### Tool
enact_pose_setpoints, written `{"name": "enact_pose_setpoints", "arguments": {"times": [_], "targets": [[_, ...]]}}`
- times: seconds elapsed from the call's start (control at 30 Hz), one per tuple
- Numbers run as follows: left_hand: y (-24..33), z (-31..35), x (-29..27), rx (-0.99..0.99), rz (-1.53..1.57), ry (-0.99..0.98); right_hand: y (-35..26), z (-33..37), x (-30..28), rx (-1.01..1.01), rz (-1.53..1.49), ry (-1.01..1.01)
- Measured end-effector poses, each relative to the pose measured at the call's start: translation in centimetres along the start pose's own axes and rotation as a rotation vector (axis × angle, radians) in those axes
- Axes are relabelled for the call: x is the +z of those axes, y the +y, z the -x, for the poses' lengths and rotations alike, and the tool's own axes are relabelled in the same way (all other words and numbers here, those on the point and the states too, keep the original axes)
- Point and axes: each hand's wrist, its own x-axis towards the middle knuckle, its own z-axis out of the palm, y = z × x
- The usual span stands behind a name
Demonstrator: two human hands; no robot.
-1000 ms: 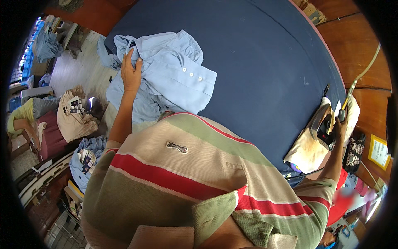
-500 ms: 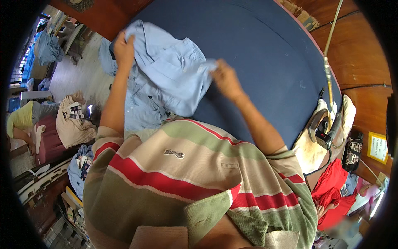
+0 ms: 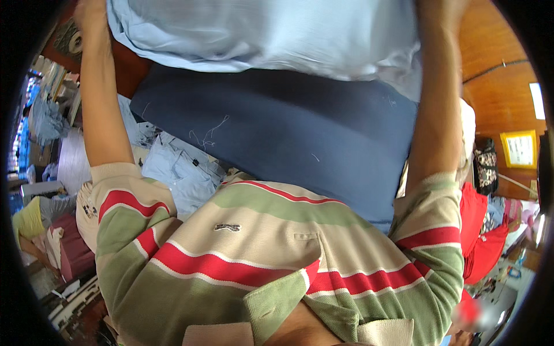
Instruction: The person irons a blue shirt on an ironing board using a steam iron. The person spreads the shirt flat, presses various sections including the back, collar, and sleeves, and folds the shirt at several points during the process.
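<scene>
A light blue shirt [image 3: 271, 37] is stretched wide across the top of the view, raised over the navy-covered ironing table [image 3: 277, 127]. My left hand [image 3: 91, 17] is at its upper left corner and my right hand [image 3: 443, 12] at its upper right. Both arms reach far forward. The fingers are blurred and partly cut off by the picture's edge, but the cloth hangs taut between the two hands. Its lower edge sags above the table surface. More light blue shirts [image 3: 184, 173] lie in a heap by the table's near left edge.
Loose white threads [image 3: 210, 135] lie on the table cover. Red garments [image 3: 485, 254] are at the right, below a yellow-framed sheet [image 3: 518, 149] on the wooden wall. A person in yellow [image 3: 32, 219] is at the far left, near a maroon cloth [image 3: 76, 248].
The shirt, bunched between my hands before, is now lifted and spread broad. Both hands have moved forward and farther apart. The iron at the right is no longer visible.
</scene>
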Motion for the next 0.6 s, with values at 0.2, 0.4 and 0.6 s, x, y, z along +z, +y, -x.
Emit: {"name": "enact_pose_setpoints", "arguments": {"times": [0.2, 0.4, 0.6], "targets": [[-22.2, 4.3, 2.0, -1.074, -0.346, -0.691, 18.1, 8.7, -2.4, 0.524, 0.080, -0.532], [-18.8, 21.5, 0.8, -0.081, -0.584, -0.509, 10.5, 21.6, -10.5, 0.701, 0.298, -0.357], [-14.7, 29.5, 2.2, 0.140, -0.780, -0.569, 8.6, 32.2, -14.1, 0.698, 0.681, -0.210]]}}
